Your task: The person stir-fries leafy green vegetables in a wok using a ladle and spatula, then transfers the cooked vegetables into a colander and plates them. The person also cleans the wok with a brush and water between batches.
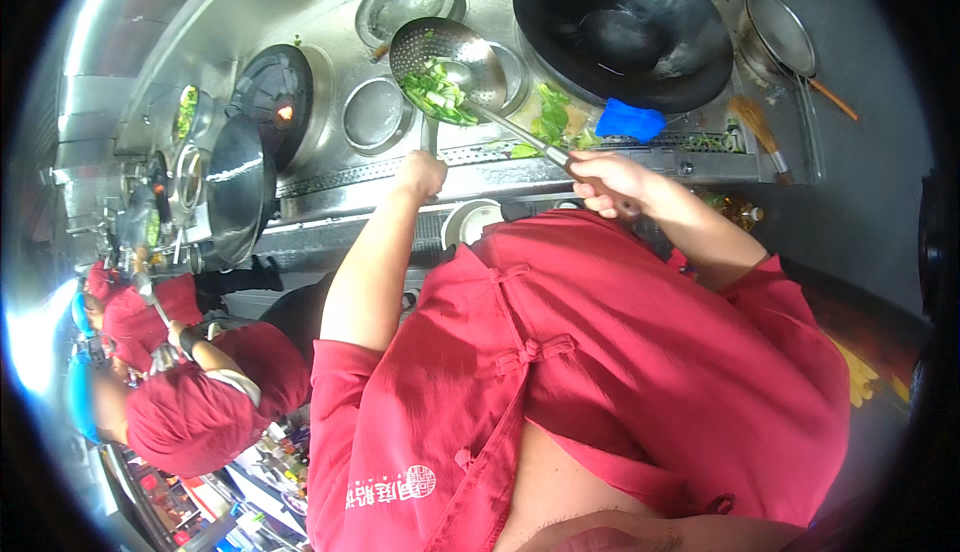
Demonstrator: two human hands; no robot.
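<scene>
My left hand (420,175) is closed around the handle of a perforated metal skimmer (484,49), whose bowl is raised over the steel cooking range. Chopped leafy greens (435,94) lie in the lower part of that bowl. My right hand (611,180) grips the brown handle of a metal ladle (456,73). The ladle's shaft crosses the skimmer's rim, and its small bowl rests among or just above the greens. Beneath the skimmer, a round metal container (514,75) is partly hidden.
A large black wok (622,34) sits at the back right, with a blue cloth (630,120) and loose leaves (553,113) before it. Round metal containers (375,115) stand left, near a burner (274,101) and a tilted wok (240,188). Co-workers (195,409) stand at far left.
</scene>
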